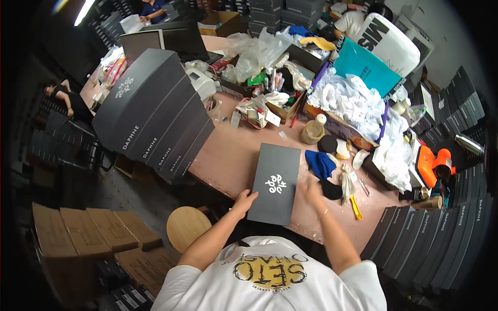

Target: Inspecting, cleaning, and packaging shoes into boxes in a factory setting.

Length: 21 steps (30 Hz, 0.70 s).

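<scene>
A closed dark grey shoebox [274, 184] with a white printed mark on its lid lies on the table in front of me, slightly tilted in view. My left hand [245, 202] is closed on the box's left edge, its thumb by the lid. To the right of the box is my right hand [313, 193], apart from the lid's edge as far as I can see; its fingers are indistinct. Just beyond that hand lie a blue cloth [320, 164] and a black round pad [330, 189]. A yellow cutter knife [356, 207] rests further right.
Stacked grey shoeboxes [150, 114] stand on the table's left, with more [436, 243] at the right. A carton of crumpled white paper [348, 96], a jar [312, 132] and an orange tape dispenser [426, 166] crowd the far side. A round wooden stool [188, 228] is near-left.
</scene>
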Motion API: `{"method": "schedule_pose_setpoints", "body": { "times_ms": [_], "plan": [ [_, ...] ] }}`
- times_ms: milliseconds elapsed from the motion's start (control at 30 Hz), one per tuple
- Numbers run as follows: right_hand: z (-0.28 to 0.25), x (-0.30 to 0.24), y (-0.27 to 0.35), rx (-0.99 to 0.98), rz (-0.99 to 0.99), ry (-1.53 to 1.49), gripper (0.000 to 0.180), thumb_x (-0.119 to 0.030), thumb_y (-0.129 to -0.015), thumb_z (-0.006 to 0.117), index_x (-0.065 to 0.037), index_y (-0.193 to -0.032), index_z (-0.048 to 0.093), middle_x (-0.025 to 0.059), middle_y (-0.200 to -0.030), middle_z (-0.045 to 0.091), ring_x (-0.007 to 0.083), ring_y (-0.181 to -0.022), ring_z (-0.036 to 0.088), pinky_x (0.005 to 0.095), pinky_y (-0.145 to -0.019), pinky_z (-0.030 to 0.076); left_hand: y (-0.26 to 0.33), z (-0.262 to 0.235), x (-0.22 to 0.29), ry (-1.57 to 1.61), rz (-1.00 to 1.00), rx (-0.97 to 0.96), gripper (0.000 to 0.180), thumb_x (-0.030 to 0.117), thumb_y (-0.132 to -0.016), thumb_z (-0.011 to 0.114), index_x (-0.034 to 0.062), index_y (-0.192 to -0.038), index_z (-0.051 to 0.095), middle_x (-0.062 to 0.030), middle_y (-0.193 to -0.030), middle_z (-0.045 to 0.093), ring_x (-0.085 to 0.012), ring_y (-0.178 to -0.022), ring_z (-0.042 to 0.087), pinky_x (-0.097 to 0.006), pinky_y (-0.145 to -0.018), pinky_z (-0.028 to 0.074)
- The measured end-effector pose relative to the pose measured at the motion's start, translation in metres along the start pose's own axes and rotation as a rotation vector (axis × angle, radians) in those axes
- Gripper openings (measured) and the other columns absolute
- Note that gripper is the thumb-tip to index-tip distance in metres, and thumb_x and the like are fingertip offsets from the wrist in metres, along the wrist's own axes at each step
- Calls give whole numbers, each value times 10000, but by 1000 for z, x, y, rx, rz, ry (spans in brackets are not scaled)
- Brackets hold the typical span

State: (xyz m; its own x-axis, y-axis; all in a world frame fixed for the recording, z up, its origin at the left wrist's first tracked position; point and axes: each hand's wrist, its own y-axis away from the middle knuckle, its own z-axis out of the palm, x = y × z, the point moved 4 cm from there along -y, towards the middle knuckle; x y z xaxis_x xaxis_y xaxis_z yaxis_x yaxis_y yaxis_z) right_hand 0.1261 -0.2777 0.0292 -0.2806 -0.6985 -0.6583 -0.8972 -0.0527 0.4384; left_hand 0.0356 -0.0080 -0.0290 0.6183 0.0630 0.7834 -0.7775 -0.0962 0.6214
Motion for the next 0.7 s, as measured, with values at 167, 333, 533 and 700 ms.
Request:
{"method": "schedule_pose_setpoints", "body": {
  "times_ms": [167, 333, 533, 700],
  "plan": [
    [41, 72, 47, -277, 364, -861, 353, -332, -869, 653, -44, -1055, 568, 112, -932, 610, 214, -840, 600, 422, -818, 495, 26, 25, 40, 406, -139, -160, 491, 290, -818, 719, 15, -1163, 504, -115, -1134, 562, -203, -1093, 509, -371, -921, 421],
    [-9, 19, 64, -440, 148, -1185, 265, -373, -916, 587, -108, -928, 584, -36, -781, 575, 105, -734, 564, 288, -696, 468, 44, 26, 63, 466, -83, -293, 495, 368, -850, 679, 34, -1170, 502, -100, -1177, 538, -200, -1130, 483, -381, -982, 392],
    [25, -90, 97, -31, 77, -951, 243, -154, -873, 624, -50, -1084, 562, 20, -855, 612, 94, -774, 590, 272, -648, 482, 16, -27, 116, -130, 420, -127, 728, 431, -860, 642, 7, -1372, 345, -144, -1293, 481, -231, -1213, 433, -378, -1014, 349],
    [70, -154, 107, 61, -629, -1, 583, -181, -774, 725, 6, -1261, 464, 245, -1202, 533, 398, -1071, 538, 432, -914, 441, -14, -126, 130, -136, 290, -68, 728, 251, -849, 685, -18, -1402, 295, -200, -1358, 441, -282, -1207, 478, -376, -961, 414]
  ]
}}
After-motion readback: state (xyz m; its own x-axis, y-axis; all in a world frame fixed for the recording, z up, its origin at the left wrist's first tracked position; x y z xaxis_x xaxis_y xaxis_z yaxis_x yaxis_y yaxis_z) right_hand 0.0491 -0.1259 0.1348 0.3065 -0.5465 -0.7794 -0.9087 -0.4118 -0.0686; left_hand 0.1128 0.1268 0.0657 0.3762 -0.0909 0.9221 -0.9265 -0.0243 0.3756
